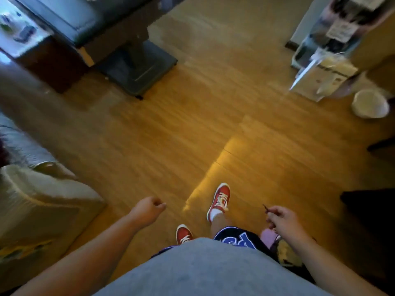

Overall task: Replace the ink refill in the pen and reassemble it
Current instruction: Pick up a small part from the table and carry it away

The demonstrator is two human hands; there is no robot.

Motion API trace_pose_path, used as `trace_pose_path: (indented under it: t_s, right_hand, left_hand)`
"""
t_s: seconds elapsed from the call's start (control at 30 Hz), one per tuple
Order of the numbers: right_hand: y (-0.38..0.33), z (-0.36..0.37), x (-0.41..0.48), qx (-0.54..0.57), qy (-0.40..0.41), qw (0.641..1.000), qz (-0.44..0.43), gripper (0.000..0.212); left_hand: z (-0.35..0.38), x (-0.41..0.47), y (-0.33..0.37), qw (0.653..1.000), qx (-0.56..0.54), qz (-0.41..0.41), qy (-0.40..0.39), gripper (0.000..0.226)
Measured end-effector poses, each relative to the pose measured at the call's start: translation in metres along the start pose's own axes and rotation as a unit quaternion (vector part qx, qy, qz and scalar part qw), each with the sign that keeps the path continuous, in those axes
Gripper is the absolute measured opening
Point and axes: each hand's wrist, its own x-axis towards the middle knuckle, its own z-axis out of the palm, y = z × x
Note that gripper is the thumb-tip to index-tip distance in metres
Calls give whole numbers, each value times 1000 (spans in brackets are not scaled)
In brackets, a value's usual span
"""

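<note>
I am standing on a wooden floor and looking down at my red shoes. My right hand (283, 220) pinches a thin dark stick-like thing (265, 207), which may be an ink refill; only its short tip pokes out past the fingers. My left hand (148, 209) hangs at the left with its fingers curled in, and nothing shows in it. No pen body is in view. The picture is blurred by motion.
A beige sofa arm (42, 201) is at the left. A dark table on a pedestal base (136, 67) stands ahead on the left. A white bucket (370, 104) and a cluttered stand (324, 60) are at the right. Open wooden floor (192, 124) lies ahead.
</note>
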Motion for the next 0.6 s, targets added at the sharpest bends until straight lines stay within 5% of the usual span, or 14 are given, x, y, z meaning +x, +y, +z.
trace_pose_path:
  t_s: [0.23,0.6]
  right_hand:
    - [-4,-50,68,60,28,996,65,16]
    - [-125,-135,205,47,0,999,-5,15]
  left_hand:
    - [-31,82,142,994,65,84,-13,26]
    - [-65,147,250,991,120,27,-44,24]
